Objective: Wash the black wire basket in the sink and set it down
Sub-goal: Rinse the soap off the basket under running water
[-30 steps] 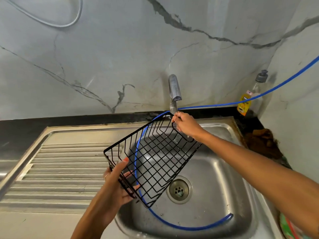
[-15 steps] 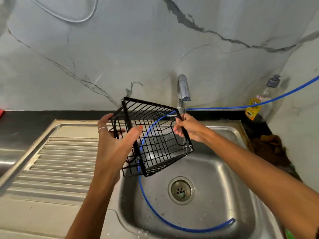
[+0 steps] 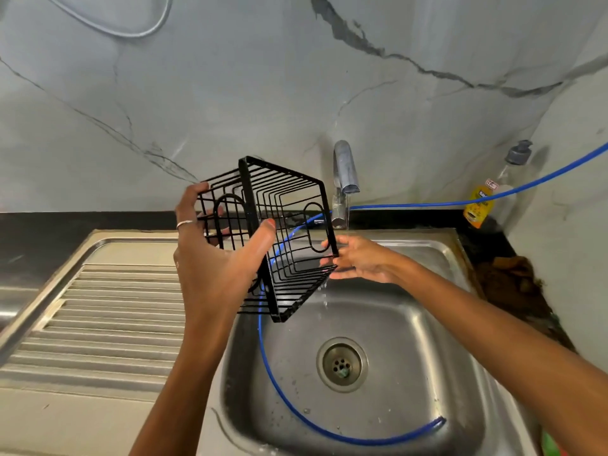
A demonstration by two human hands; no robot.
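Nearest, left hand (image 3: 217,258) clamped on the black wire basket (image 3: 273,238), tipped on edge above the sink (image 3: 394,324) bowl's left rim. Farther, right hand (image 3: 358,258) spread against its far end, long axis aimed toward the faucet (image 3: 343,172) just beyond.

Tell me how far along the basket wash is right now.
Washing is under way. The basket is off any surface, tilted over the sink; the left hand grips its near end and the right hand touches its far end. A thin stream runs from the tap, with drips below the basket. No soap or scrubber shows in the hands. Left: finish rinsing and set it down.
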